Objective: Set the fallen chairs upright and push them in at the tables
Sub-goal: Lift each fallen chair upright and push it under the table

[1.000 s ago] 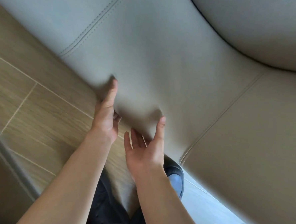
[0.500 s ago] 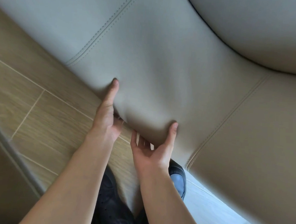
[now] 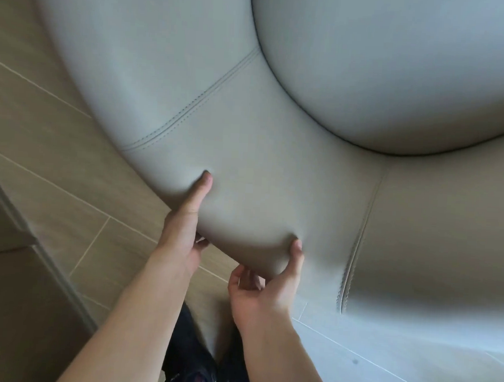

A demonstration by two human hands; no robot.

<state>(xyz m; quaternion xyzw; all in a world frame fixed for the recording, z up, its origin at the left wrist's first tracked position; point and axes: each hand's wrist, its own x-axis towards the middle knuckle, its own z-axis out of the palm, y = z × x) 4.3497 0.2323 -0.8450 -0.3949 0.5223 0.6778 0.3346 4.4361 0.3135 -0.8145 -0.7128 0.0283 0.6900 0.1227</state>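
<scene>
Both hands clamp the padded backrest edge of the grey leather chair (image 3: 275, 168): left hand (image 3: 180, 239) and right hand (image 3: 265, 286) each with thumb on top, fingers tucked underneath. Its rim runs from eleven to four o'clock, seat cushion (image 3: 400, 67) at one o'clock, above the tiled floor (image 3: 55, 155).

Single head view, steeply downward, close above chair (image 3: 278, 118).

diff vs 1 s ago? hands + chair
The right hand, open and just off the edge a second ago, has closed on the padded edge of the chair, thumb on top, fingers underneath. The seat cushion now fills more of the view, so the chair or camera has shifted. The left hand keeps its grip on the same edge.
</scene>
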